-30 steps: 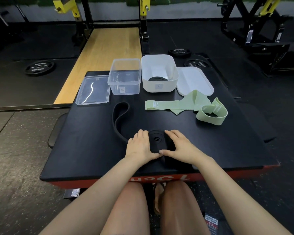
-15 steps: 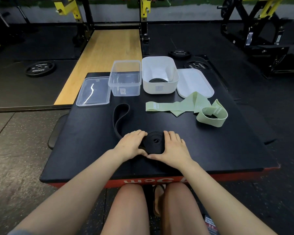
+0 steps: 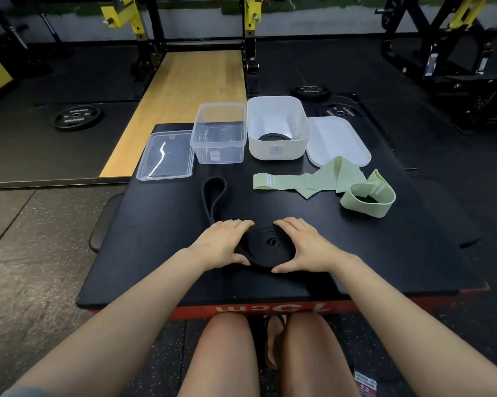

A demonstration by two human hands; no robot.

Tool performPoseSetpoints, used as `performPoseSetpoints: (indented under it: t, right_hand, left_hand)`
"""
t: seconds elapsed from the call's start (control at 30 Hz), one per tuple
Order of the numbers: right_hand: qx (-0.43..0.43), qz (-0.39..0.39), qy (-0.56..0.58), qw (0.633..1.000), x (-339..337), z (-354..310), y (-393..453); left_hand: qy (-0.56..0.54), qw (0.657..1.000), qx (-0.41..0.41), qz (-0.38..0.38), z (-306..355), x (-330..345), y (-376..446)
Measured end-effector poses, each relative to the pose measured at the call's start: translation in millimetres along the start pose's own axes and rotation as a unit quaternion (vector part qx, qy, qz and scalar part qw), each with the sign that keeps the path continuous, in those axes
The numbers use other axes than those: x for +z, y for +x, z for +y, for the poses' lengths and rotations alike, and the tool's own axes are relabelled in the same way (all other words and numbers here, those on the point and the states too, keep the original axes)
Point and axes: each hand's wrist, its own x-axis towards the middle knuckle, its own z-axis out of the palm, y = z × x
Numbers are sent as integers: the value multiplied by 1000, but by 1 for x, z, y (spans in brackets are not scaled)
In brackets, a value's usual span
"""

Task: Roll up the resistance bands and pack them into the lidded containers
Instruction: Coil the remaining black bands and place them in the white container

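Note:
A black resistance band (image 3: 265, 245) lies partly coiled on the black platform (image 3: 155, 239), its loose loop trailing toward the far left. My left hand (image 3: 223, 244) cups the coil's left side and my right hand (image 3: 304, 245) cups its right side. Two green bands lie at the right: a flat one (image 3: 298, 181) and a looped one (image 3: 367, 199). A clear container (image 3: 218, 133) stands open with its clear lid (image 3: 165, 156) to its left. The white container (image 3: 277, 128) holds a rolled black band (image 3: 273, 137); its white lid (image 3: 337, 141) lies to the right.
The platform has a red front edge (image 3: 270, 308) near my knees. Weight plates (image 3: 76, 117) lie on the dark gym floor, with others (image 3: 310, 91) behind the containers. A wooden lifting strip (image 3: 184, 96) and rack posts (image 3: 250, 30) stand beyond.
The coil has grown a little and moved slightly away from me. Both hands shifted from lying over it to cupping its sides, and the loose loop has shortened.

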Motion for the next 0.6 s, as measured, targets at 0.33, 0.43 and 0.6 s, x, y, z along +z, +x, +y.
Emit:
performPoseSetpoints:
  t: [0.33, 0.43, 0.6]
  right_hand:
    - [-31, -83, -20, 996, -15, -2, 17]
    - [-12, -57, -12, 998, -10, -3, 8]
    - [21, 9, -11, 1000, 9, -8, -8]
  left_hand:
    - [-76, 997, -6, -30, 2, 6, 0]
    - [-94, 995, -16, -14, 3, 10, -4]
    - [-96, 994, -41, 35, 19, 15, -8]
